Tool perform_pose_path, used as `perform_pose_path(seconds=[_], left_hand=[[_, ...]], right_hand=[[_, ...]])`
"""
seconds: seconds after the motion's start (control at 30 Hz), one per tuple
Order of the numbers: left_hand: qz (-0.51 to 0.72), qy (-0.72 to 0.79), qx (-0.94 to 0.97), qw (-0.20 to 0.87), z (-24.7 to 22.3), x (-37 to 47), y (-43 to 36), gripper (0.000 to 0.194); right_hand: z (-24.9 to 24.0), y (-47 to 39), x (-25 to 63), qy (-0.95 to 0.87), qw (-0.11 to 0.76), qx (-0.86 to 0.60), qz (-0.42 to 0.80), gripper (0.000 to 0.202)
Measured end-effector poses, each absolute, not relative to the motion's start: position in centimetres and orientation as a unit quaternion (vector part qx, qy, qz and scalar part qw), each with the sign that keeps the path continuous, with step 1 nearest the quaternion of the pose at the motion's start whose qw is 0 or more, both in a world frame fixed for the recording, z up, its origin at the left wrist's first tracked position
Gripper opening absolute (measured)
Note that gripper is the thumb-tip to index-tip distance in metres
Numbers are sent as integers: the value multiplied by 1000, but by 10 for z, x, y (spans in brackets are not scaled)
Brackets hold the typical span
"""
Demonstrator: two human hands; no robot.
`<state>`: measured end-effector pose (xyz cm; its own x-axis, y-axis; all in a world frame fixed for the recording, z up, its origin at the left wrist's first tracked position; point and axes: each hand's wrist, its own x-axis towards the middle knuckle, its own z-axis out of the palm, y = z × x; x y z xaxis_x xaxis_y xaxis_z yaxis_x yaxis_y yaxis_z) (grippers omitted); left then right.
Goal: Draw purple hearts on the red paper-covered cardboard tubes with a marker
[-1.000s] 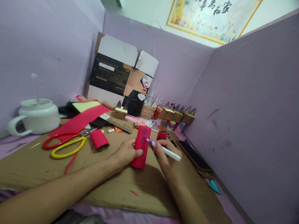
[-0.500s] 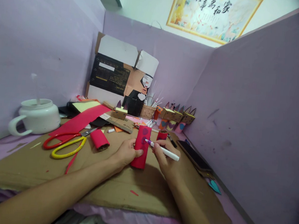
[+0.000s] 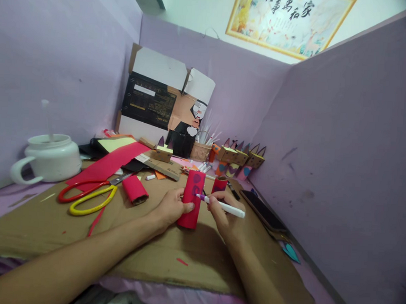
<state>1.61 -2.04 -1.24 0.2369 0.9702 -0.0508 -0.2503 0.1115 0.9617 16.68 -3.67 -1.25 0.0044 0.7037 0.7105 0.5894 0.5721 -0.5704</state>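
My left hand (image 3: 172,209) is closed on a red paper-covered tube (image 3: 190,215), its thumb pressed on the front. Purple heart-like marks run down the upper part of the tube. In my right hand (image 3: 224,220) is a white marker (image 3: 229,209) with a purple tip, which touches or nearly touches the tube just below the marks. Behind the marker a second red tube (image 3: 220,184) stands on the cardboard. Left of my hands another red tube (image 3: 134,190) lies on its side, beside scissors (image 3: 93,198) with one red and one yellow handle.
A cardboard sheet (image 3: 168,269) covers the table. White mug (image 3: 53,159) at left; red paper strip (image 3: 109,164) behind the scissors. A phone (image 3: 263,210) lies at right. Cardboard animal figures (image 3: 242,159), a basket of sticks (image 3: 201,152) and a flattened box (image 3: 154,98) stand at the back.
The marker tip has moved slightly down the tube, and the second purple mark shows more of its outline. My left hand and the tube have stayed nearly still.
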Motion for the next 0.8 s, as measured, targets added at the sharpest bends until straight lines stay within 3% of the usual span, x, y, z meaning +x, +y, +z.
perform_pose_path(seconds=[0.23,0.8], left_hand=[[483,394,453,637,-11,16,-22,29],[486,382,454,642,-16,17,-18,33]], right_hand=[[-12,-38,167,-663,597,-448,64,19],[-12,-37,167,-703,543,-457,54,19]])
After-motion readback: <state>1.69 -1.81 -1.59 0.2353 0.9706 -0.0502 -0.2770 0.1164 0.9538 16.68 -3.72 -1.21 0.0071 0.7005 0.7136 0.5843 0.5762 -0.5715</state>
